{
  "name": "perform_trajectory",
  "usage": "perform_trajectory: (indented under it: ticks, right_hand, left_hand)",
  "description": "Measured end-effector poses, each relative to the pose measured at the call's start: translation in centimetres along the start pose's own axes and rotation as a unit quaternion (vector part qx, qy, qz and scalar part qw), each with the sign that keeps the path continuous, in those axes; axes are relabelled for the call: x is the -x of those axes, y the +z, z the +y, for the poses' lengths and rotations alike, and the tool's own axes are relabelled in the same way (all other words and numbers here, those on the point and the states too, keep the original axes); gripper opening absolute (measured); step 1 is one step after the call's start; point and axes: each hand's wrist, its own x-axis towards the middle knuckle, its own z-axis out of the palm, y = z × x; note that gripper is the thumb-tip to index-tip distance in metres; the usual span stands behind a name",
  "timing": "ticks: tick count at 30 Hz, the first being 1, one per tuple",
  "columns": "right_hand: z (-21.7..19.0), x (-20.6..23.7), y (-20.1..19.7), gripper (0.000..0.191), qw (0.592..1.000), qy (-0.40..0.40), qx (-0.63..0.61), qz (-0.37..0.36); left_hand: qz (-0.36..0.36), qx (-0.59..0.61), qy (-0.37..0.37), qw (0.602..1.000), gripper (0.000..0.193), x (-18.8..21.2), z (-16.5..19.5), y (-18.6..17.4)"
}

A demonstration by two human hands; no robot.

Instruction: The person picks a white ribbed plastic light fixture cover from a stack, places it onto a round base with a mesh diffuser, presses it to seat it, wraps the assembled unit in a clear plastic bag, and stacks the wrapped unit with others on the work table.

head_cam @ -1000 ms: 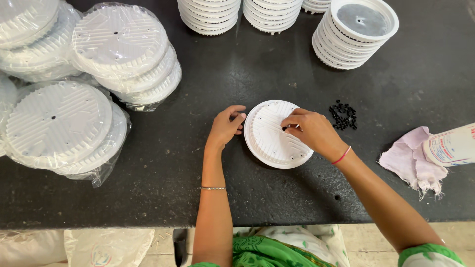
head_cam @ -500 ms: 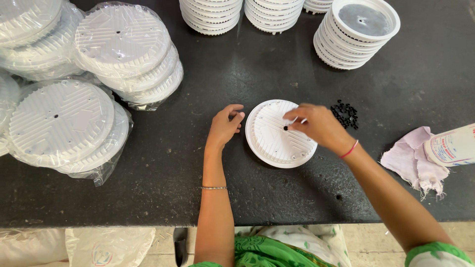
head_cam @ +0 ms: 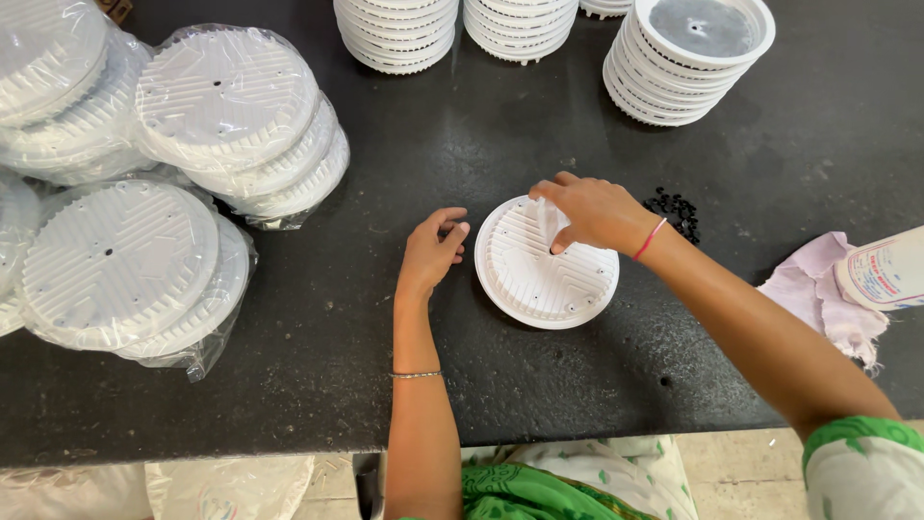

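Stone-dark countertop (head_cam: 462,385), speckled and matte, is filling nearly the whole head view, its front edge running across the bottom with pale floor tiles showing beyond. A person is leaning over it; the right hand (head_cam: 592,212) is pressing down on a white ribbed plastic disc (head_cam: 544,274) lying flat near the middle of the counter, fingers curled and pinched narrow over the disc's centre, though whatever they may be gripping is too small to make out. The left hand (head_cam: 433,252) is resting loosely curled just beside the disc's left rim, holding nothing visible. A small heap of black bits (head_cam: 674,210) is sitting just behind the right wrist. Bagged stacks of discs (head_cam: 164,183) are crowding the left side, partly cut off by the frame. Unwrapped stacks (head_cam: 688,58) are lining the far edge, their tops cropped. At the right, a pink cloth (head_cam: 818,294) is lying under a white bottle (head_cam: 885,270), which is running out of frame.
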Motion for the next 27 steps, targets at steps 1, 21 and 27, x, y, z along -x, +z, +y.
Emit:
perform_trajectory:
  ticks: [1, 21, 27]
  right_hand:
    - [0.0, -0.1, 0.1, 0.085, 1.000, -0.001, 0.003, 0.005]
    - [-1.6, -1.6, 2.7, 0.108, 0.984, -0.011, 0.175, 0.035]
    - [-1.1, -1.9, 2.0, 0.109, 0.990, -0.009, 0.139, 0.018]
  left_hand:
    - [0.002, -0.004, 0.002, 1.000, 0.035, 0.0, 0.0, -0.1]
    - [0.016, 0.028, 0.059, 0.998, 0.028, 0.6, 1.9, 1.0]
    - [0.042, 0.043, 0.067, 0.996, 0.027, 0.4, 2.0, 0.4]
